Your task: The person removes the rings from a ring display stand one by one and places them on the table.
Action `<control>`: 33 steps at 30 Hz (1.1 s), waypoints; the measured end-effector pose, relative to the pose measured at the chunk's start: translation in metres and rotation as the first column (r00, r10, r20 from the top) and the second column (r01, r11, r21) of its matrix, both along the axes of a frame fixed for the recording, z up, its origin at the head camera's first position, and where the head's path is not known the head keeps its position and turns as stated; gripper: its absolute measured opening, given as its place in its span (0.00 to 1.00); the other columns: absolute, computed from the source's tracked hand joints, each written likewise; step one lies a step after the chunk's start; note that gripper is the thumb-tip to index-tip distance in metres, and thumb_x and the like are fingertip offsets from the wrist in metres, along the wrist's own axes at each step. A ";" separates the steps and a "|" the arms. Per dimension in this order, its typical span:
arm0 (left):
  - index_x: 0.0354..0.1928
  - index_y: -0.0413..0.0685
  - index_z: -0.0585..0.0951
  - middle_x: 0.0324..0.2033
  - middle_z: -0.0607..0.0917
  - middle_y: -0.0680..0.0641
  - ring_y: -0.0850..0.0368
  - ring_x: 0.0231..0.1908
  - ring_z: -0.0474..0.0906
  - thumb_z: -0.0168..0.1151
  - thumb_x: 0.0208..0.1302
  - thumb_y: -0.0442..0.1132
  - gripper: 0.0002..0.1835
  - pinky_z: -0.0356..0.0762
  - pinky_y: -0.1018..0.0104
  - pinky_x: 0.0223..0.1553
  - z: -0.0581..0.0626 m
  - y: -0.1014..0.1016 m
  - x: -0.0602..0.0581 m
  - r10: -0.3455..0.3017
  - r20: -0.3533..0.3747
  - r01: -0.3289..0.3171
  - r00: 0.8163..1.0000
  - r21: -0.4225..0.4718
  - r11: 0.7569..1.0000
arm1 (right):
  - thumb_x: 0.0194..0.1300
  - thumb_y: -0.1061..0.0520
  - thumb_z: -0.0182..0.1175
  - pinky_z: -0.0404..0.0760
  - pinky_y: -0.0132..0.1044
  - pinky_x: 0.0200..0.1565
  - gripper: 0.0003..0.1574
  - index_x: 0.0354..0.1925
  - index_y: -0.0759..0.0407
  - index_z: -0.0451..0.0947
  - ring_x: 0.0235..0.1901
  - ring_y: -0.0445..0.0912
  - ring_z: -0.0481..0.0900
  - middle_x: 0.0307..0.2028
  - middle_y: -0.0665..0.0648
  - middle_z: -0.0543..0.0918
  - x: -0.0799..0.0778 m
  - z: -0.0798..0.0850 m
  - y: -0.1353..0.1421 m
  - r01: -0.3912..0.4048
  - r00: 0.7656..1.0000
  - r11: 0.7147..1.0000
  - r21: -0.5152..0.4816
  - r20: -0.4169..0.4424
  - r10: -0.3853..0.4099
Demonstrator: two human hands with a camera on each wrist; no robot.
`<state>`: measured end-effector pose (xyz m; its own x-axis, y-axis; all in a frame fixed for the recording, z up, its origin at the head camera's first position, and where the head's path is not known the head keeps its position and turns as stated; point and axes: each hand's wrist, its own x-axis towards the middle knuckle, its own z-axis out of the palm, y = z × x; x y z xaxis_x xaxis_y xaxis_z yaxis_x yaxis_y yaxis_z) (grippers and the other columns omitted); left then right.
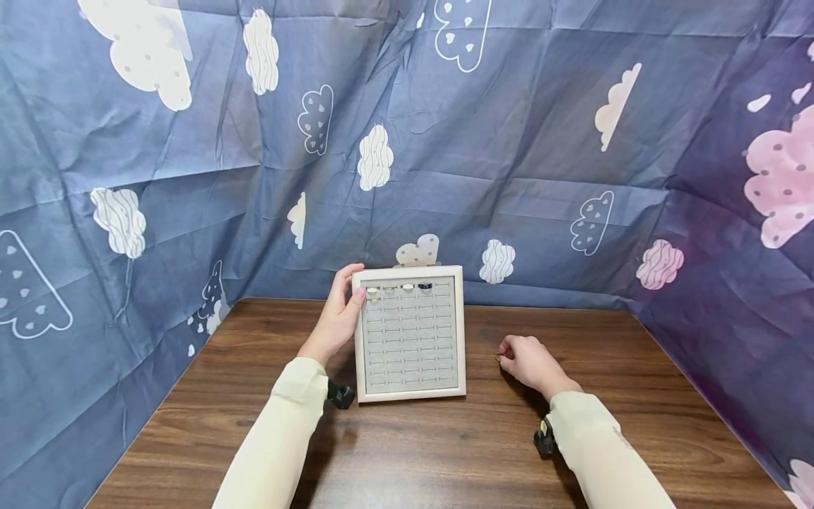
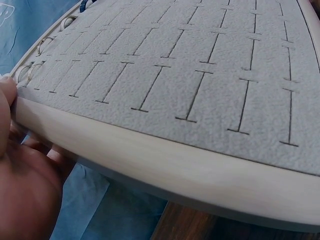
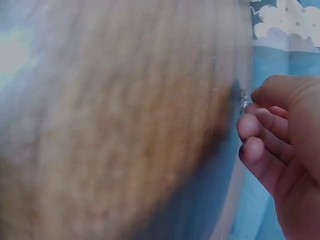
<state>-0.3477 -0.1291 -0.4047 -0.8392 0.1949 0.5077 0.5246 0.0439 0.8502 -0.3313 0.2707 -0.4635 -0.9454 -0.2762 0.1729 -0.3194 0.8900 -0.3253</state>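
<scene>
My left hand (image 1: 337, 314) grips the upper left corner of a ring display tray (image 1: 462, 339), a pale wooden frame around a grey slotted pad (image 2: 175, 80). The thumb lies over the frame's front face, the fingers behind it. Several rings sit in the pad's top left slots, among them a dark blue ring (image 1: 425, 286) and a white-topped ring (image 1: 408, 286); one more ring (image 1: 374, 298) is in the second row. To the right of the tray, just above the table, my right hand (image 1: 531, 362) pinches a small shiny ring (image 3: 243, 100) between thumb and fingertips.
The brown wood-grain table (image 1: 413, 452) carries the tray, which stands tilted back near the far edge. A blue cloth (image 1: 509, 141) with cloud prints hangs behind and along both sides. Black wrist cameras (image 1: 544, 437) are strapped to both forearms.
</scene>
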 end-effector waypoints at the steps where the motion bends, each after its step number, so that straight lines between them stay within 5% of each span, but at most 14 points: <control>1: 0.79 0.42 0.58 0.64 0.72 0.34 0.52 0.50 0.78 0.45 0.86 0.32 0.25 0.83 0.69 0.47 0.000 0.000 0.000 -0.001 -0.001 0.001 1.000 0.001 1.000 | 0.70 0.61 0.68 0.83 0.46 0.40 0.04 0.41 0.62 0.83 0.32 0.45 0.83 0.33 0.54 0.87 0.000 0.002 -0.001 -0.004 1.000 1.000 -0.012 -0.005 0.004; 7: 0.79 0.44 0.59 0.64 0.73 0.35 0.51 0.49 0.79 0.46 0.86 0.32 0.25 0.83 0.68 0.46 0.001 -0.001 0.000 -0.004 -0.004 0.004 1.000 0.005 1.000 | 0.71 0.63 0.66 0.80 0.38 0.33 0.05 0.43 0.64 0.84 0.23 0.39 0.79 0.28 0.51 0.85 -0.002 0.021 -0.011 -0.027 0.997 0.992 -0.120 -0.073 0.018; 17: 0.79 0.43 0.59 0.64 0.73 0.34 0.54 0.49 0.79 0.46 0.87 0.33 0.25 0.82 0.68 0.47 0.001 -0.002 0.000 0.000 -0.005 0.000 1.000 -0.013 1.000 | 0.71 0.61 0.67 0.78 0.36 0.38 0.03 0.41 0.59 0.86 0.30 0.40 0.79 0.30 0.51 0.87 0.007 0.057 -0.038 -0.045 0.980 0.962 -0.269 -0.199 -0.010; 33: 0.79 0.45 0.60 0.63 0.73 0.34 0.55 0.47 0.80 0.46 0.87 0.33 0.25 0.83 0.68 0.46 0.000 -0.001 0.000 0.004 0.011 -0.004 1.000 -0.009 1.000 | 0.72 0.61 0.67 0.79 0.31 0.26 0.05 0.44 0.61 0.86 0.20 0.38 0.79 0.27 0.54 0.85 0.016 0.097 -0.094 -0.158 0.966 0.851 -0.500 -0.257 0.029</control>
<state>-0.3477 -0.1298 -0.4048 -0.8457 0.1963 0.4963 0.5146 0.0536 0.8557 -0.3154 0.1763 -0.3662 -0.8343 -0.1714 0.5240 -0.5159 0.5780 -0.6323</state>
